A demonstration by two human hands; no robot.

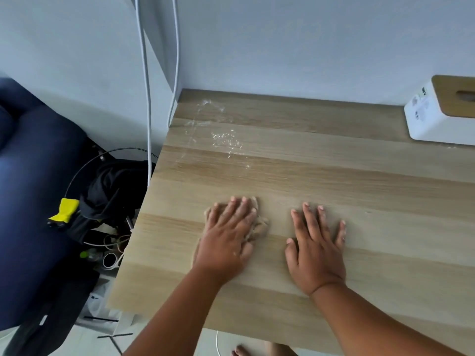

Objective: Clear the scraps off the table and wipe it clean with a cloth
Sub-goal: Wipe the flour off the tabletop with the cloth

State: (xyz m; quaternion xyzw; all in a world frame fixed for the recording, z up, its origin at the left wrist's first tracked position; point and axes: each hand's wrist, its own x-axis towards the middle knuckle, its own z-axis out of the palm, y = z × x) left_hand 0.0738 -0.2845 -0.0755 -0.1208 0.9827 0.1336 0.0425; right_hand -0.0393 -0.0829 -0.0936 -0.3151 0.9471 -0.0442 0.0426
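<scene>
A light wooden table [334, 176] fills the right of the head view. My left hand [228, 235] lies flat with straight fingers on a crumpled beige cloth [259, 224], pressing it onto the table near the left edge. The cloth shows only past the fingertips and at the thumb side. My right hand [316, 245] rests flat on the bare wood beside it, fingers spread, holding nothing. White crumbs and smears [221, 134] lie scattered near the table's far left corner, well beyond both hands.
A white box with a wooden lid [437, 114] stands at the far right against the wall. White cables [147, 98] hang beside the table's left edge. Dark bags, cords and a yellow item [65, 209] crowd the floor to the left.
</scene>
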